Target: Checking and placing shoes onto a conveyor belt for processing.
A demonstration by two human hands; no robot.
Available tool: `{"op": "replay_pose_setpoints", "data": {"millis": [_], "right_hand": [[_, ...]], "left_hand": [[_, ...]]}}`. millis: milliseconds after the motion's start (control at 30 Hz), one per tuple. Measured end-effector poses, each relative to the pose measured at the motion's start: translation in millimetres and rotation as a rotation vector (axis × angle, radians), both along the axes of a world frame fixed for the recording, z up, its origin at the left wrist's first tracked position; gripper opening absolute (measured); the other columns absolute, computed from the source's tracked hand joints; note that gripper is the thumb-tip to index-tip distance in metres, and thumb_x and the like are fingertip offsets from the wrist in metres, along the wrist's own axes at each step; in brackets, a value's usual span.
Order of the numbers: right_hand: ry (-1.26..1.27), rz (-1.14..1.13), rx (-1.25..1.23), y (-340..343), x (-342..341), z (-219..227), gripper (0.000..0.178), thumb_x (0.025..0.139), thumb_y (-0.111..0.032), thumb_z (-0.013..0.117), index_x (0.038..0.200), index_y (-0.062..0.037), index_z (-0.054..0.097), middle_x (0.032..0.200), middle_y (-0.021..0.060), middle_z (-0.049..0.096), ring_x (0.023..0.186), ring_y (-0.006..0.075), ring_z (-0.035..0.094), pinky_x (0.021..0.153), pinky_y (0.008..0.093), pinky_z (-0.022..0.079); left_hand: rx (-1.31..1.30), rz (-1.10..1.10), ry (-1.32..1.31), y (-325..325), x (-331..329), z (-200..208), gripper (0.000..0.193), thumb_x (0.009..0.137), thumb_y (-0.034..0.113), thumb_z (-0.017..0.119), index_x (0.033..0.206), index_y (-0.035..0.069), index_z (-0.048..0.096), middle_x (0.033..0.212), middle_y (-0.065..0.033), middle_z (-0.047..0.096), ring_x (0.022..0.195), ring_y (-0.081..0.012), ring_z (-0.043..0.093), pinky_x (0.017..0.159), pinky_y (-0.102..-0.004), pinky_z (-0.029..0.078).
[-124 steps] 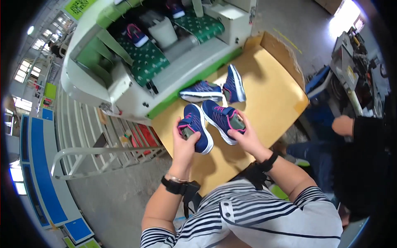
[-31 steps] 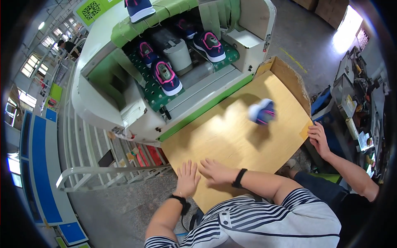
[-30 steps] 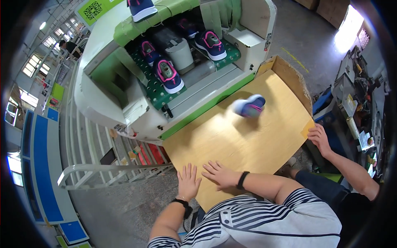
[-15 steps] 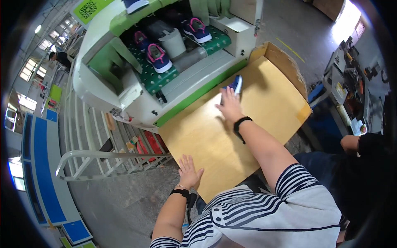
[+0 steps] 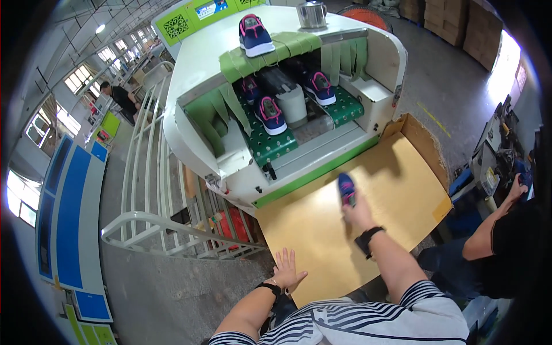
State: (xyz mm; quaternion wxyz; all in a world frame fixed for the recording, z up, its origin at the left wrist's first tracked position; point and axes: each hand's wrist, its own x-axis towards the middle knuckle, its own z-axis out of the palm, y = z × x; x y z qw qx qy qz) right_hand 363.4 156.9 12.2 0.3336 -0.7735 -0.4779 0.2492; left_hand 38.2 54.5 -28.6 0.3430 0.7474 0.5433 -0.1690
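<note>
A navy sneaker with pink trim (image 5: pixel 346 187) is gripped at its heel end by my right hand (image 5: pixel 359 213), toe pointing toward the machine. It is over the tan board (image 5: pixel 322 241); whether it touches the surface I cannot tell. My left hand (image 5: pixel 288 272) rests flat with spread fingers on the board's near left edge, holding nothing. Matching shoes are on the green dotted conveyor belts in the machine's opening: a front left sneaker (image 5: pixel 270 116), a right sneaker (image 5: pixel 320 88) and a partly shaded sneaker (image 5: pixel 249 88). Another sneaker (image 5: pixel 255 37) stands on the machine's top.
The white machine (image 5: pixel 198 75) with green cloth flaps (image 5: pixel 221 109) borders the board's far side. A metal cup (image 5: pixel 311 15) stands on it. Left is a pale metal rail rack (image 5: pixel 138 221); a torn cardboard side (image 5: pixel 422 144) rises at right. A co-worker (image 5: pixel 500 247) is close on the right.
My right hand has gone from lying over the side-tipped sneaker to gripping its heel end, and the shoe's pink-trimmed upper now shows. My left hand stays on the board. The view has shifted.
</note>
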Motion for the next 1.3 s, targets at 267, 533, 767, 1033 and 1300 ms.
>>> {"op": "replay_pose_setpoints", "data": {"millis": [267, 533, 767, 1033, 1300], "right_hand": [[0.167, 0.303, 0.223, -63.2, -103.7, 1.3, 0.08, 0.077, -0.009, 0.076, 0.147, -0.002, 0.037, 0.136, 0.029, 0.051, 0.125, 0.0418, 0.052, 0.105, 0.0414, 0.043], [-0.697, -0.009, -0.107, -265.2, -145.0, -57.2, 0.067, 0.088, -0.035, 0.066, 0.147, -0.0116, 0.044, 0.151, 0.0176, 0.04, 0.138, 0.0414, 0.038, 0.112, 0.0586, 0.025], [-0.015, -0.588, -0.485, -400.7, -238.5, -79.0, 0.043, 0.08, -0.026, 0.065, 0.117, -0.0043, 0.066, 0.107, 0.0221, 0.069, 0.1, 0.0383, 0.066, 0.086, 0.048, 0.052], [0.415, -1.306, -0.922, -619.1, -435.6, -112.7, 0.032, 0.084, -0.022, 0.057, 0.106, -0.0092, 0.076, 0.117, 0.0191, 0.069, 0.109, 0.0342, 0.066, 0.092, 0.0441, 0.052], [0.524, -1.141, -0.898, -608.1, -528.0, -122.8, 0.034, 0.086, -0.029, 0.055, 0.101, -0.0075, 0.076, 0.111, 0.019, 0.07, 0.104, 0.0374, 0.066, 0.09, 0.0467, 0.052]], "left_hand": [[-0.065, -0.227, 0.074, 9.6, -0.9, 20.3, 0.116, 0.083, 0.071, 0.057, 0.158, 0.013, -0.009, 0.162, -0.0214, -0.02, 0.148, -0.0447, -0.017, 0.111, -0.0724, 0.01], [0.424, -0.469, -0.126, 79.7, -19.7, 15.7, 0.107, 0.078, 0.068, 0.063, 0.156, 0.008, 0.02, 0.161, -0.0247, 0.016, 0.151, -0.0405, 0.008, 0.117, -0.0644, 0.006], [0.184, -0.592, 0.103, 101.4, -16.2, 39.7, 0.134, 0.07, 0.09, 0.051, 0.156, -0.002, 0.005, 0.163, -0.024, 0.001, 0.151, -0.0377, -0.007, 0.121, -0.0524, -0.003], [0.479, -0.872, 0.227, 75.8, 36.9, 10.7, 0.128, 0.073, 0.089, 0.047, 0.157, 0.003, 0.003, 0.159, -0.0347, 0.006, 0.146, -0.0515, 0.013, 0.118, -0.0601, 0.014], [0.495, -0.864, 0.16, 53.3, 55.9, -17.6, 0.128, 0.073, 0.09, 0.047, 0.157, 0.004, 0.002, 0.158, -0.036, 0.005, 0.146, -0.0521, 0.012, 0.117, -0.061, 0.015]]}}
